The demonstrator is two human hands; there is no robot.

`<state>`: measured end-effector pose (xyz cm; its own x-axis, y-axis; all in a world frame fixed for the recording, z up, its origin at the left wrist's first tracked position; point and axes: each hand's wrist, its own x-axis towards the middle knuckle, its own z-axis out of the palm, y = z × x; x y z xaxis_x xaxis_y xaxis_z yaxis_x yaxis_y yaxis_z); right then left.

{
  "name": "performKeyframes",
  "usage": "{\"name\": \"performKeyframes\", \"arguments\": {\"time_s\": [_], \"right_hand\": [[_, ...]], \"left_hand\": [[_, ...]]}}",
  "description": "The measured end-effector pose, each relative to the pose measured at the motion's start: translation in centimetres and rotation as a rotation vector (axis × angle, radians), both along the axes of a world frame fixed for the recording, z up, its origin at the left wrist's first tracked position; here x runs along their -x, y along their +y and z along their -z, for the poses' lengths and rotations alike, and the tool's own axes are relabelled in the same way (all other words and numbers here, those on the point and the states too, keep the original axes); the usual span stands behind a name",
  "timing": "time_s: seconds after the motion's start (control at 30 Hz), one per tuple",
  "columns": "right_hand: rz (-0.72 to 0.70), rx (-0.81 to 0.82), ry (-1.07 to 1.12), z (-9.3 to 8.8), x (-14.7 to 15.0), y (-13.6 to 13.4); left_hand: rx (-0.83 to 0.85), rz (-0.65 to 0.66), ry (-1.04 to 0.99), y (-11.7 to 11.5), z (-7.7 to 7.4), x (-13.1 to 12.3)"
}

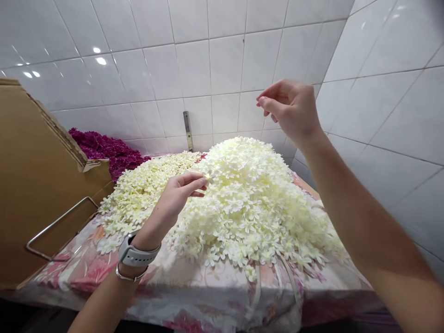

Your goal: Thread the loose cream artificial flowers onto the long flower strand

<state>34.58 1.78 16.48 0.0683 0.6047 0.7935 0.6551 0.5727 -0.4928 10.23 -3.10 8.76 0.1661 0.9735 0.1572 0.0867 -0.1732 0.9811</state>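
Note:
A tall heap of white artificial flowers (249,199) with pale yellow centres lies on the table. My left hand (180,190) is in front of its left side, fingers pinched on a small white flower (208,177) at the tips. Above the heap, to the right, my right hand (293,110) is raised with thumb and fingertips pressed together. What those fingers hold, if anything, is too small to make out. A flatter spread of cream-white flowers (145,185) lies left of the heap.
A floral-patterned cloth (194,282) covers the table. On the left stands a cardboard box (45,185) near a bent metal wire handle (62,226). Purple flowers (107,150) are piled behind. A metal strip (188,130) leans against the tiled wall (229,69).

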Motion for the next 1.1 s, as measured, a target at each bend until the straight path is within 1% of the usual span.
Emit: {"name": "performKeyframes", "arguments": {"time_s": [0.07, 0.13, 0.27, 0.33, 0.4, 0.43, 0.5, 0.53, 0.57, 0.63, 0.67, 0.73, 0.8, 0.9, 1.0, 1.1], "right_hand": [[-0.023, 0.005, -0.092, 0.5, 0.3, -1.0], [-0.028, -0.003, -0.176, 1.4, 0.7, -2.5], [0.019, 0.015, -0.350, 4.1, 1.0, -6.6], [-0.032, 0.029, -0.419, 5.8, 0.9, -8.7], [-0.145, 0.072, -0.450, 7.8, 0.9, -10.7], [-0.213, 0.121, -0.462, 9.0, 1.0, -11.7], [-0.337, 0.274, -0.499, 11.7, 1.4, -13.5], [-0.365, 0.338, -0.534, 13.1, 1.6, -14.3], [-0.366, 0.370, -0.586, 14.5, 1.9, -14.9], [-0.335, 0.341, -0.650, 17.0, 2.4, -15.9], [-0.323, 0.324, -0.653, 18.0, 2.7, -16.1], [-0.279, 0.286, -0.634, 19.4, 2.9, -16.2], [-0.220, 0.251, -0.605, 20.2, 3.0, -15.8], [-0.151, 0.214, -0.577, 20.5, 3.1, -15.1], [-0.129, 0.201, -0.570, 19.7, 3.0, -15.2], [-0.135, 0.133, -0.490, 18.1, 2.7, -16.7]], "left_hand": [[0.021, -0.002, -0.014, -0.9, 1.1, 0.0], [0.013, -0.018, -0.033, -1.8, 2.2, -0.1], [-0.029, -0.086, -0.060, -4.0, 4.2, -0.3], [-0.025, -0.096, -0.061, -5.1, 5.2, -0.3], [-0.014, -0.091, -0.065, -6.3, 6.2, -0.3], [-0.008, -0.093, -0.070, -6.9, 6.6, -0.2], [-0.001, -0.111, -0.085, -8.0, 7.5, 0.1], [0.004, -0.128, -0.092, -8.5, 7.9, 0.3], [0.011, -0.141, -0.096, -9.0, 8.2, 0.5], [0.023, -0.156, -0.094, -9.9, 8.7, 1.0], [0.030, -0.161, -0.091, -10.3, 9.0, 1.3], [0.043, -0.172, -0.084, -10.9, 9.4, 1.8], [0.052, -0.183, -0.081, -11.2, 9.8, 2.2], [0.055, -0.201, -0.084, -11.3, 10.4, 2.7], [0.053, -0.225, -0.112, -11.4, 10.8, 3.1], [0.052, -0.248, -0.142, -11.7, 11.1, 3.5]]}}
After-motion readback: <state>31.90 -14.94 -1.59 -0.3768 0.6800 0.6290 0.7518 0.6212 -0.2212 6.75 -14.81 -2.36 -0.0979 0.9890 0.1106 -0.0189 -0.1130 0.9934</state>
